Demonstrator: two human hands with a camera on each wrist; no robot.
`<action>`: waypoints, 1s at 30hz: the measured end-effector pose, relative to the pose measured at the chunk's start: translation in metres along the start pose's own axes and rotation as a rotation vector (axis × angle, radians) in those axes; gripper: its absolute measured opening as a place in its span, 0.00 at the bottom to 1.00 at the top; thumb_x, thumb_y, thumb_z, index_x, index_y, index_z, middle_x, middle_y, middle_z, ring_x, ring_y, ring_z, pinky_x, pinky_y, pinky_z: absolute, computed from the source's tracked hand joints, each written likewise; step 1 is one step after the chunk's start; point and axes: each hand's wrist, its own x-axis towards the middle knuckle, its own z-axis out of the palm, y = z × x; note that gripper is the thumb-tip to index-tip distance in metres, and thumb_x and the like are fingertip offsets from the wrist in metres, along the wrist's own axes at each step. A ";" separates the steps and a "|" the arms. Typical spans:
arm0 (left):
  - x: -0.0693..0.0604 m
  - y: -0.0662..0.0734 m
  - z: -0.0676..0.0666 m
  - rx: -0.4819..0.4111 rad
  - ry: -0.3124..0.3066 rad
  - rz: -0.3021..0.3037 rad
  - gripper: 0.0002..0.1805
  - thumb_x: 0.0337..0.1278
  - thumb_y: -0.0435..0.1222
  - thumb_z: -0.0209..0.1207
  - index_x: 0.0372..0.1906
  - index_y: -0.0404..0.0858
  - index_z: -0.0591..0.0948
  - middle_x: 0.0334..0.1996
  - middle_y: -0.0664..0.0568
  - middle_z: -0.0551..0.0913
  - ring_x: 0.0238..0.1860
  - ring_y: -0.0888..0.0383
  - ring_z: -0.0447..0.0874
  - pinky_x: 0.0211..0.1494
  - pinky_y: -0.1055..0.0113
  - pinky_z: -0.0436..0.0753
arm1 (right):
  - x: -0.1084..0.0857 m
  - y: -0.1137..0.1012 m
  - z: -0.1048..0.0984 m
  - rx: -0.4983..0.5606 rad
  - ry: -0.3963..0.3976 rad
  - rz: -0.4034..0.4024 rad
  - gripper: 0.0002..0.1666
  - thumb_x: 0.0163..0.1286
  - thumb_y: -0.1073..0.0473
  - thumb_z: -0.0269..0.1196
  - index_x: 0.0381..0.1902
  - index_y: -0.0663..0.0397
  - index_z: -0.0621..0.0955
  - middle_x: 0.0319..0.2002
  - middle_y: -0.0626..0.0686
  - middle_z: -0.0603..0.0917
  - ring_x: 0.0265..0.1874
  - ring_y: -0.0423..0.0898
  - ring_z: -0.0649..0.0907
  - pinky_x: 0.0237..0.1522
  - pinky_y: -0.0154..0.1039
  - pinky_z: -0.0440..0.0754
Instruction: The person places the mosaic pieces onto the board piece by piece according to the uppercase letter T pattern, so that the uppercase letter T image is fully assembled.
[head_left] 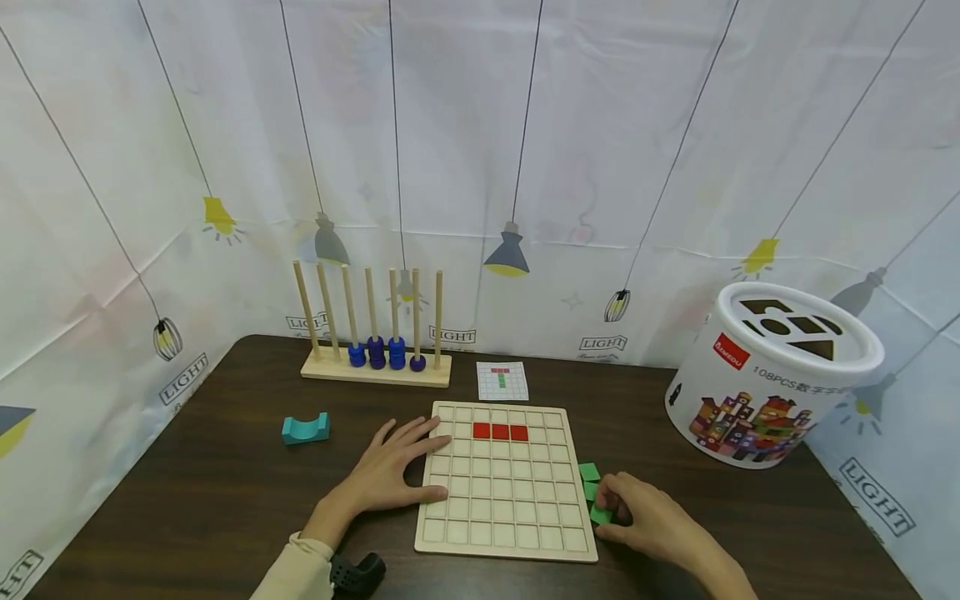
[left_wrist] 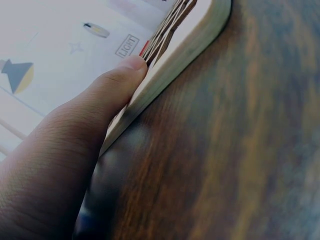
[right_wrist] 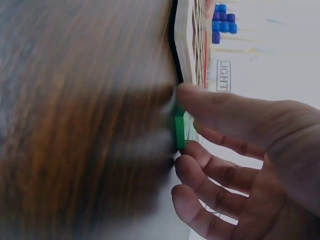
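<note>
A pale wooden grid board point(head_left: 510, 533) lies on the table, with three red square tiles point(head_left: 501, 431) side by side in one of its upper rows. My left hand point(head_left: 393, 471) rests on the board's left edge, fingers spread and thumb point(left_wrist: 117, 82) lying on the rim. Beside the right edge are several green square tiles point(head_left: 588, 472). Around the nearest green tile point(right_wrist: 180, 132), my right hand point(head_left: 648, 512) has its thumb and curled fingers at opposite sides, the tile still low at the tabletop. Part of that tile is hidden by the fingers.
Behind the board lies a small pattern card point(head_left: 502, 392) showing a red and green T shape. A peg rack point(head_left: 375, 375) with blue and purple beads stands back left, near a teal arched block point(head_left: 306, 429). A large white bucket point(head_left: 765, 375) stands at right.
</note>
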 end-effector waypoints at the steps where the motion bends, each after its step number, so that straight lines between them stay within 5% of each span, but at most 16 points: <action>1: 0.000 0.000 0.000 0.000 0.001 -0.001 0.43 0.48 0.70 0.53 0.69 0.56 0.66 0.74 0.55 0.55 0.74 0.48 0.53 0.72 0.36 0.43 | -0.001 0.000 0.000 0.003 -0.006 -0.005 0.17 0.55 0.50 0.71 0.34 0.45 0.74 0.30 0.43 0.74 0.27 0.33 0.72 0.25 0.29 0.69; 15: 0.000 -0.001 0.001 0.003 0.001 -0.001 0.43 0.48 0.70 0.53 0.69 0.56 0.66 0.74 0.55 0.56 0.74 0.47 0.53 0.72 0.35 0.44 | -0.001 -0.001 -0.001 -0.006 0.068 0.052 0.18 0.55 0.60 0.69 0.38 0.47 0.72 0.29 0.43 0.75 0.25 0.33 0.72 0.25 0.29 0.69; 22: 0.000 -0.001 0.002 -0.003 -0.002 -0.008 0.43 0.48 0.70 0.53 0.69 0.57 0.65 0.74 0.55 0.56 0.74 0.48 0.53 0.72 0.35 0.43 | 0.003 -0.003 -0.002 -0.019 0.110 0.000 0.18 0.56 0.61 0.66 0.46 0.52 0.79 0.32 0.44 0.74 0.28 0.33 0.72 0.26 0.28 0.71; 30: 0.000 0.000 0.000 -0.014 0.002 -0.003 0.43 0.48 0.70 0.54 0.69 0.56 0.66 0.74 0.55 0.56 0.74 0.47 0.53 0.72 0.35 0.43 | 0.009 -0.006 -0.002 -0.016 0.123 -0.095 0.14 0.57 0.63 0.66 0.43 0.53 0.83 0.35 0.45 0.72 0.29 0.34 0.71 0.26 0.27 0.70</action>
